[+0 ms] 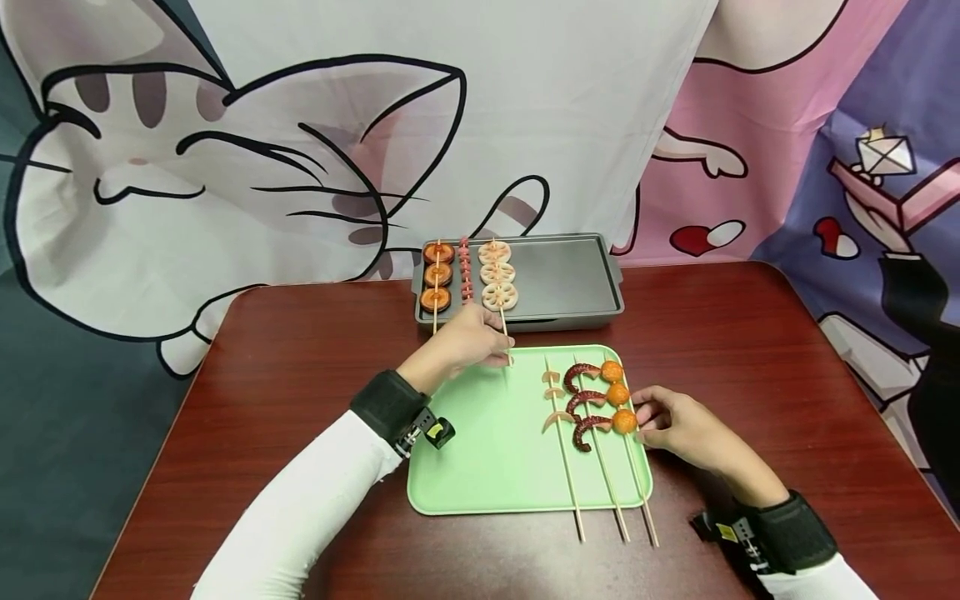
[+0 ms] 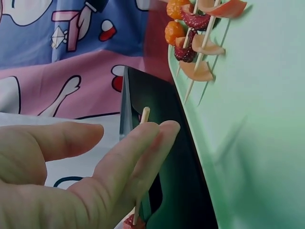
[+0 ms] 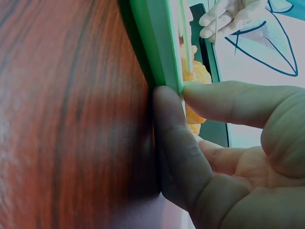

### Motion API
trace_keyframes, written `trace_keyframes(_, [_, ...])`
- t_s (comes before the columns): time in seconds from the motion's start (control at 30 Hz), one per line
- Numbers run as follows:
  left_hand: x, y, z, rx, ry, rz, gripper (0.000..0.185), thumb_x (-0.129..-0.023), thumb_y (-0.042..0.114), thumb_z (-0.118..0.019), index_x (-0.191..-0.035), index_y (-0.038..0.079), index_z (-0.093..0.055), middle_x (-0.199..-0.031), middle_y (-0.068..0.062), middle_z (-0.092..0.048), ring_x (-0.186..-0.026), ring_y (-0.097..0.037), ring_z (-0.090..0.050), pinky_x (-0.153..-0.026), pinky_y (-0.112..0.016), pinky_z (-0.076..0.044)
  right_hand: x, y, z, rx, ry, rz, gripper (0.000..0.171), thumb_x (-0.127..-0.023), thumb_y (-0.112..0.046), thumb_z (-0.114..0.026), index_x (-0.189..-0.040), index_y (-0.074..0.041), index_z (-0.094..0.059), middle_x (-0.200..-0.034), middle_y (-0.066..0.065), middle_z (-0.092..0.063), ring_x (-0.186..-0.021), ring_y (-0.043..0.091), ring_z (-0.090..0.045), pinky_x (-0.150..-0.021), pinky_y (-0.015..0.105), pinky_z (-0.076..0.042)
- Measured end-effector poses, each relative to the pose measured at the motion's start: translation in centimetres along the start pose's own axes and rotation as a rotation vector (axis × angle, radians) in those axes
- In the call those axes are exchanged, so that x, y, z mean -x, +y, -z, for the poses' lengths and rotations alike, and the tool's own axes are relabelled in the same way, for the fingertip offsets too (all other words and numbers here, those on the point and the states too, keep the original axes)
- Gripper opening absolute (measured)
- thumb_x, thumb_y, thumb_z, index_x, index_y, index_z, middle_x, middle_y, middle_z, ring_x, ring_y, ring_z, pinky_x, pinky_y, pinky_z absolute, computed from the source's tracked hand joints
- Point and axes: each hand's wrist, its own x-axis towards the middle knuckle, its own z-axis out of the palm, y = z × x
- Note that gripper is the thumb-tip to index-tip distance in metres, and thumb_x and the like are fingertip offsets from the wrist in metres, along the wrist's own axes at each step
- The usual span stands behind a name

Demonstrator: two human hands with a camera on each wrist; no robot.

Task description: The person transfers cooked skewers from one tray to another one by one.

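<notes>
My left hand [image 1: 471, 337] reaches over the front edge of a grey baking tray [image 1: 562, 275], by the stick end of a lotus root skewer [image 1: 499, 296]. Its thumb stands apart from its straight fingers in the left wrist view, where a stick tip [image 2: 146, 114] shows beside the fingertips. My right hand [image 1: 686, 425] pinches the right rim of a green tray [image 1: 480, 458], thumb above and fingers below. Orange ball skewers [image 1: 623, 421], a tentacle skewer [image 1: 588, 400] and a skewer of thin pale orange pieces [image 1: 553, 392] lie on the green tray.
On the baking tray's left lie a skewer of brown-orange round slices [image 1: 437, 275] and a pink skewer [image 1: 465, 271]. Several stick ends stick out past the green tray's front edge. Both trays stand on a reddish-brown table [image 1: 315, 333], with a printed cloth [image 1: 570, 108] hanging behind.
</notes>
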Motion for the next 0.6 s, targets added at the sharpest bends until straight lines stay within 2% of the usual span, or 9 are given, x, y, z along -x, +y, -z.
trace_keyframes(0.2, [-0.1, -0.4, -0.3, -0.019, 0.03, -0.003, 0.035, -0.098, -0.01, -0.061, -0.131, -0.018, -0.054, -0.113, -0.025, -0.061, -0.104, -0.036, -0.073, -0.087, -0.028, -0.064, 0.0, 0.1, -0.1, 0.008, 0.001, 0.015, 0.044, -0.087, 0.004, -0.075, -0.125, 0.013, -0.056, -0.097, 0.011, -0.064, -0.08, 0.011, -0.061, -0.066, 0.02, -0.054])
trace_keyframes(0.4, [-0.3, -0.8, -0.8, -0.006, 0.068, -0.027, 0.042, -0.096, -0.012, -0.063, -0.136, -0.017, -0.05, -0.118, -0.036, -0.066, -0.104, -0.037, -0.074, -0.083, -0.027, -0.065, 0.0, 0.2, -0.2, -0.014, -0.005, 0.013, 0.043, -0.087, 0.004, -0.074, -0.125, 0.013, -0.056, -0.097, 0.011, -0.063, -0.081, 0.012, -0.061, -0.067, 0.021, -0.055])
trace_keyframes(0.6, [-0.5, -0.9, -1.1, -0.022, 0.131, -0.028, 0.047, -0.093, -0.011, -0.067, -0.138, -0.012, -0.052, -0.116, -0.033, -0.07, -0.084, -0.024, -0.078, -0.077, -0.027, -0.065, -0.2, 0.1, 0.0, 0.0, -0.007, 0.002, 0.041, -0.088, 0.004, -0.072, -0.125, 0.012, -0.056, -0.097, 0.011, -0.064, -0.084, 0.013, -0.062, -0.068, 0.022, -0.057])
